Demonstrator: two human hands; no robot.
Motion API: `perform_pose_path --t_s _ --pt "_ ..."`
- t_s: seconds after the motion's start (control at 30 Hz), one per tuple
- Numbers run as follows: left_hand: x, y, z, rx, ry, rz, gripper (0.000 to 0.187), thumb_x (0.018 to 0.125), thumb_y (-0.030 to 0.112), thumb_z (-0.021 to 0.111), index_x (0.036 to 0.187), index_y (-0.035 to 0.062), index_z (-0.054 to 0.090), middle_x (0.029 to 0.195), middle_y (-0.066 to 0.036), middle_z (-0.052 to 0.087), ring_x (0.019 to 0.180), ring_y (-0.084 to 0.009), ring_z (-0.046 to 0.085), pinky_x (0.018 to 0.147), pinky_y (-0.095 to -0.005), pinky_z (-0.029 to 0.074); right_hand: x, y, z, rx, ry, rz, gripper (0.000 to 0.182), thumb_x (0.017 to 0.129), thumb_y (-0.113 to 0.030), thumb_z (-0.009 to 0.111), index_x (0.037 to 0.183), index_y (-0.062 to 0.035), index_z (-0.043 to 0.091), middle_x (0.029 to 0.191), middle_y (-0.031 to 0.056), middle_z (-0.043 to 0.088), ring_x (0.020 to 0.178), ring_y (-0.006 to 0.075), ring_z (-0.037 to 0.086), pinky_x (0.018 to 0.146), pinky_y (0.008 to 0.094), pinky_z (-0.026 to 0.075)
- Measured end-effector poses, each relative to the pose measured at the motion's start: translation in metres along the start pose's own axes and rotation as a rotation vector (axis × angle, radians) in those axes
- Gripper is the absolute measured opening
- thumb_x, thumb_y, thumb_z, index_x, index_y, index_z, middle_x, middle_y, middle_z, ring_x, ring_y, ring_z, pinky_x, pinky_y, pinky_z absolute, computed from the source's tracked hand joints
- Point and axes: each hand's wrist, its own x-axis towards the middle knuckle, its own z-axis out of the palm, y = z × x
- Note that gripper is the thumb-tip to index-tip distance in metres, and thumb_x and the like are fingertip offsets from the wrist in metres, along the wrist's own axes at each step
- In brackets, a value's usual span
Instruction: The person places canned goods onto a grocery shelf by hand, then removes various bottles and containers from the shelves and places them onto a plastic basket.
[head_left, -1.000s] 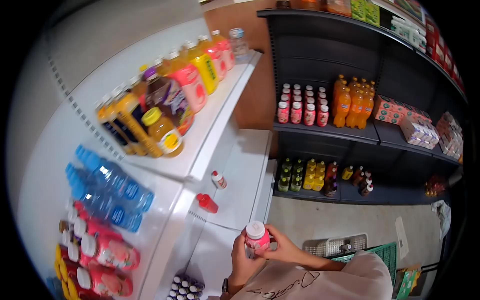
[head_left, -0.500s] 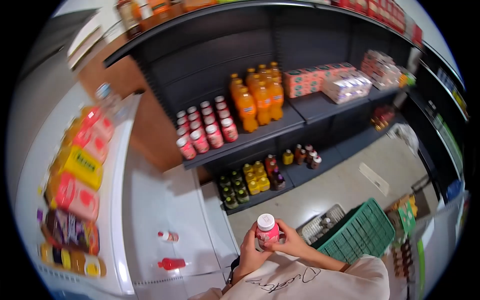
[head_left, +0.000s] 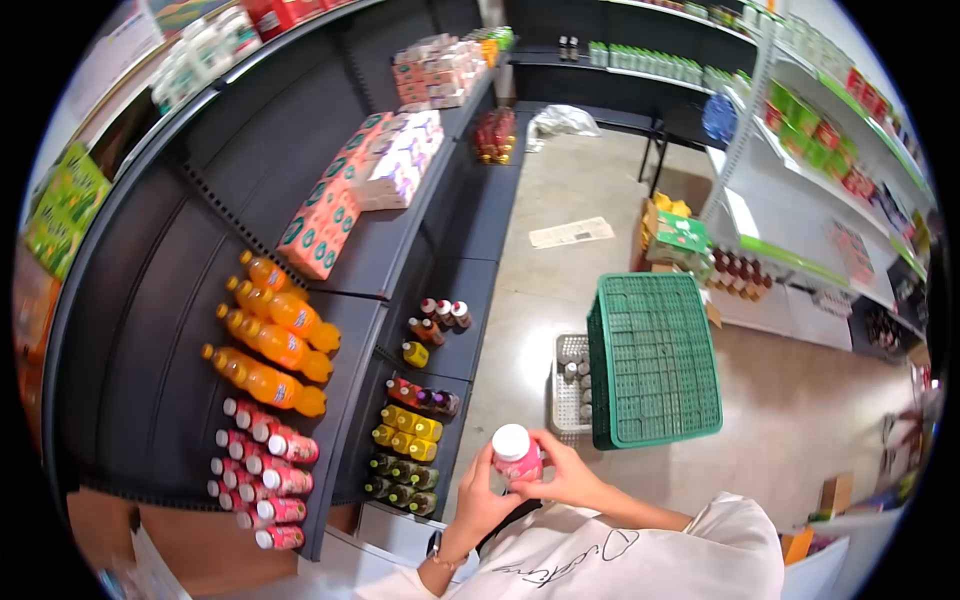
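Note:
A pink bottle with a white cap [head_left: 517, 455] is held upright in front of my chest at the lower middle. My left hand [head_left: 482, 503] wraps round its left side, and my right hand [head_left: 562, 474] grips its right side, with fingers meeting low on the bottle. On the dark shelf at the left stand rows of similar pink bottles [head_left: 268, 470], beside several orange soda bottles [head_left: 275, 335]. Lower down, the bottom shelf holds yellow bottles [head_left: 407, 432] and dark green bottles [head_left: 402, 483].
A green crate [head_left: 660, 360] stands on the floor to the right, beside a pale basket [head_left: 571, 385] with small bottles. Tissue packs [head_left: 325, 235] lie on the left shelf. Cardboard [head_left: 570, 232] lies on the floor. White shelving [head_left: 800, 270] lines the right.
The view has swung right, so the crate and the aisle show more fully and the left-hand white shelf has left the frame. Both hands still hold the pink bottle.

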Motion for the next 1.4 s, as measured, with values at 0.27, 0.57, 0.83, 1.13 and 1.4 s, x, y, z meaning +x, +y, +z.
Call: perform_pose_path --t_s 0.27,0.57,0.83,1.13,1.4 --pt "0.058 0.007 0.009 -0.1 -0.24 0.183 0.082 0.063 0.024 0.086 0.13 0.0008 0.045 0.112 -0.02 0.058 0.101 -0.0365 0.06 0.085 -0.0429 0.049 -0.01 -0.011 0.0 0.067 0.406 0.025 0.075 0.072 -0.027 0.077 0.131 -0.0024 0.039 0.119 0.0174 0.056 0.106 0.0253 0.06 0.09 0.0368 0.048" --pt "0.062 -0.02 -0.016 -0.058 -0.494 0.194 0.085 0.068 0.021 0.081 0.138 0.0001 0.036 0.119 -0.02 0.055 0.107 -0.0371 0.056 0.088 -0.0429 0.048 0.001 0.027 0.052 0.468 0.529 0.132 0.07 0.078 -0.02 0.076 0.134 -0.0027 0.036 0.12 0.0131 0.053 0.11 0.0211 0.056 0.09 0.0326 0.048" --pt "0.081 -0.108 -0.061 -0.029 -0.217 0.016 0.08 0.069 0.018 0.08 0.134 -0.0069 0.039 0.118 -0.025 0.054 0.107 -0.0393 0.055 0.089 -0.0436 0.046 0.113 0.035 0.069 -0.016 0.235 0.18 0.075 0.068 -0.022 0.086 0.123 0.0002 0.042 0.11 0.0144 0.058 0.102 0.0171 0.058 0.084 0.031 0.051" --pt "0.195 -0.189 -0.12 0.054 0.108 -0.198 0.09 0.082 0.007 0.067 0.15 0.0008 0.008 0.133 -0.031 0.044 0.119 -0.0454 0.046 0.1 -0.0449 0.038 0.34 0.033 0.086 -0.147 0.011 -0.231 0.072 0.062 -0.025 0.088 0.121 -0.0033 0.053 0.118 0.0128 0.05 0.109 0.0246 0.055 0.086 0.0347 0.051" --pt "0.321 -0.258 -0.155 -0.419 0.44 -0.181 0.077 0.092 -0.001 0.05 0.151 0.0065 0.002 0.139 -0.021 0.039 0.124 -0.0263 0.047 0.101 -0.0355 0.041 0.541 0.018 0.1 -0.217 -0.222 -0.555 0.068 0.065 -0.022 0.084 0.123 -0.0021 0.054 0.115 0.0162 0.055 0.108 0.033 0.055 0.092 0.0384 0.046"
